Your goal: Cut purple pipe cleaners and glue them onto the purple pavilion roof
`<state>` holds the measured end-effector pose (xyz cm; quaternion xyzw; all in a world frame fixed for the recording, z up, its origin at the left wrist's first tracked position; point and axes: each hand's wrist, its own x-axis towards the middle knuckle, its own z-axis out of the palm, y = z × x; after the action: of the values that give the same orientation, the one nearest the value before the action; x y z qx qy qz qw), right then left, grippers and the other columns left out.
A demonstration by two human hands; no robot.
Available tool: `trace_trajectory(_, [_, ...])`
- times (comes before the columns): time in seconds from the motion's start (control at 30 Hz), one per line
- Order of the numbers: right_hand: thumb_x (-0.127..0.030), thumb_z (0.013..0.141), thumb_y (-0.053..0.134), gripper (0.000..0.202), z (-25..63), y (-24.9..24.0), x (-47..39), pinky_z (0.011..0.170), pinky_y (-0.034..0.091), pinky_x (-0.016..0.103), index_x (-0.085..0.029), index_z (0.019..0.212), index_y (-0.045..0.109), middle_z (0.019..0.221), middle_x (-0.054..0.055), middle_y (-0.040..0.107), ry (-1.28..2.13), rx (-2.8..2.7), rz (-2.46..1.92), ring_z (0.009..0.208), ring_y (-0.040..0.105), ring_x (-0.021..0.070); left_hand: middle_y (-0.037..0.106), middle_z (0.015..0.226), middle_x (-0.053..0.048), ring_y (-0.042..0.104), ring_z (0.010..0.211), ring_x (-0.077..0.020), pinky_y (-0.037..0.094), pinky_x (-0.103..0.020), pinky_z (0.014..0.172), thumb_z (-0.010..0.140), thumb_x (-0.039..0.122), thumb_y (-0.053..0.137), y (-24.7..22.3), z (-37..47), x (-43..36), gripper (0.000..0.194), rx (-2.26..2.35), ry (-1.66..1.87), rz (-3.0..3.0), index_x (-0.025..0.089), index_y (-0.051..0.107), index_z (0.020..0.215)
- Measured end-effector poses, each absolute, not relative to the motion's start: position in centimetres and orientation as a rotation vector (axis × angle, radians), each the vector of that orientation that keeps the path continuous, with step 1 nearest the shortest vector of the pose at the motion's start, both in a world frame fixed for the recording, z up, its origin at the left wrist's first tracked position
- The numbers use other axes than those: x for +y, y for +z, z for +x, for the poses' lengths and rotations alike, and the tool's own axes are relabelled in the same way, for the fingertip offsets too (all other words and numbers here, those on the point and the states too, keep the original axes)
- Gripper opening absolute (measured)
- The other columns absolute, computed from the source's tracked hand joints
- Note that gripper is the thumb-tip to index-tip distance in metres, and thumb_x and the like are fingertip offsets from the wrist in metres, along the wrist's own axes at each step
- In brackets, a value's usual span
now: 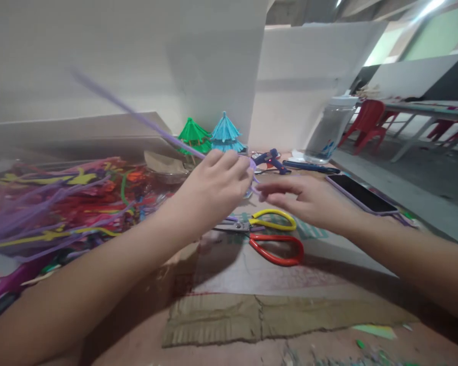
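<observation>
My left hand (223, 185) is closed on a long purple pipe cleaner (137, 116), which stretches up to the left and bends into a curve beyond the knuckles. Close on the right, my right hand (293, 198) has thumb and forefinger pinched at the lower end of that curve. Below both hands, scissors (277, 254) with one yellow and one red handle lie on the cardboard (229, 274), their blades pointing left.
Colourful pipe cleaners (57, 203) are heaped at left. Behind stand green (193, 134) and blue (225, 129) umbrella-like pieces, a glue gun (270, 160) and a clear bottle (330, 132). A phone (362, 193) lies at right; red chairs (368, 124) stand beyond.
</observation>
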<state>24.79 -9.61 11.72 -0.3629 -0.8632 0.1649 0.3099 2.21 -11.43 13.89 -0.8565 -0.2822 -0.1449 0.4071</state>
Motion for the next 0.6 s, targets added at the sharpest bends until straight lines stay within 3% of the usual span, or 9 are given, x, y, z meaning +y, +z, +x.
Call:
trace_trajectory(0.13, [-0.032,0.093,0.051,0.027,23.9,10.4,-10.1,0.059,0.045,0.027,-0.021,0.073,0.066,0.069,0.001,0.068,0.478,-2.340,-0.915,0.063,0.060,0.0147,0.063,0.097,-0.011,0.057,0.095,-0.0263,0.043,-0.040,0.082,0.098,0.015,0.048,13.5,4.3,-11.0,0.023,-0.606,-0.426,-2.219,0.011,0.066,0.111])
trace_trajectory(0.27, [-0.043,0.098,0.046,0.035,26.0,9.3,-8.2,0.055,0.045,0.027,-0.021,0.076,0.061,0.062,0.001,0.065,0.640,-2.034,-0.971,0.055,0.057,0.0138,0.064,0.123,-0.009,0.054,0.116,-0.0251,0.042,-0.042,0.098,0.099,0.015,0.048,12.5,2.6,-11.4,0.028,-0.523,-0.636,-2.287,0.021,0.061,0.123])
trace_trajectory(0.37, [-0.052,0.095,0.050,0.035,28.7,9.3,-5.6,0.053,0.044,0.027,-0.021,0.082,0.059,0.058,0.001,0.064,0.676,-1.790,-1.103,0.051,0.054,0.0135,0.071,0.108,-0.007,0.062,0.100,-0.0211,0.048,-0.034,0.087,0.099,0.019,0.051,11.1,0.1,-10.9,0.023,-0.698,-0.693,-2.428,0.021,0.066,0.115])
trace_trajectory(0.43, [-0.052,0.094,0.050,0.036,30.4,9.1,-4.0,0.054,0.044,0.027,-0.021,0.079,0.060,0.057,0.001,0.064,0.635,-1.777,-1.227,0.051,0.054,0.0139,0.073,0.098,-0.006,0.066,0.091,-0.0207,0.049,-0.032,0.080,0.099,0.025,0.050,9.9,-1.1,-9.9,0.022,-0.967,-0.547,-2.613,0.019,0.071,0.104])
trace_trajectory(0.6, [-0.045,0.093,0.047,0.038,32.1,7.4,-1.7,0.057,0.042,0.028,-0.019,0.074,0.067,0.062,0.004,0.069,0.361,-2.102,-1.573,0.057,0.060,0.0167,0.076,0.108,-0.005,0.069,0.097,-0.0211,0.049,-0.029,0.083,0.096,0.036,0.057,6.7,-1.7,-7.1,0.024,-1.335,-0.340,-2.958,0.023,0.075,0.106])
